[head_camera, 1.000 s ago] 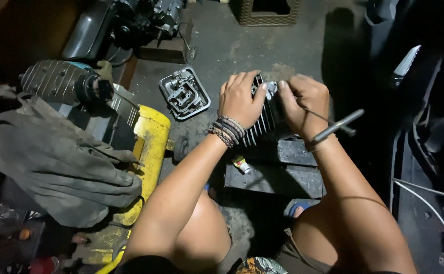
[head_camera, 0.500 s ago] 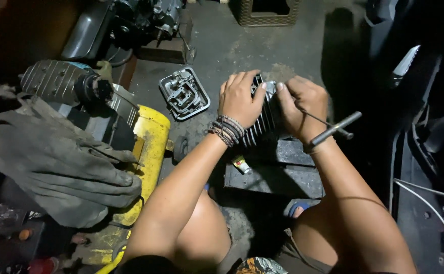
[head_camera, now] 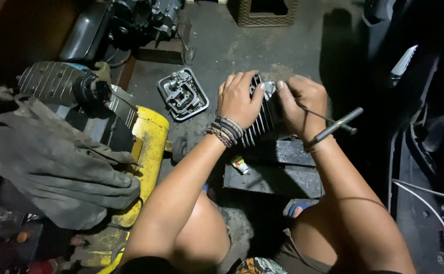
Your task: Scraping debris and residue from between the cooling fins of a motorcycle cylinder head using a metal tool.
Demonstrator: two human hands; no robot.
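A dim workshop floor of stained concrete (head_camera: 217, 40) was the setting, cluttered and oily. At the centre sat a finned engine cylinder (head_camera: 263, 122), resting on a dark block (head_camera: 277, 172) between the person's knees. It looked like cast metal: heavy, rigid, probably greasy, with thin fins that could nick a finger, so the safest hold seemed to be around its sides, as here. Its fins ran stacked from near to far, suggesting the long axis pointed away from the person, though much of it was hidden. The left hand (head_camera: 238, 100) wrapped over the left side, fingers curled tight against the fins. The right hand (head_camera: 303, 101) covered the top right, fingers bent in on the cylinder, with a T-handled tool (head_camera: 337, 125) sticking out by the wrist. Further out lay a small metal cover (head_camera: 183, 94), a yellow machine (head_camera: 148, 147) on the left, grey gloves (head_camera: 54, 162), and another engine (head_camera: 146, 18) at the top.
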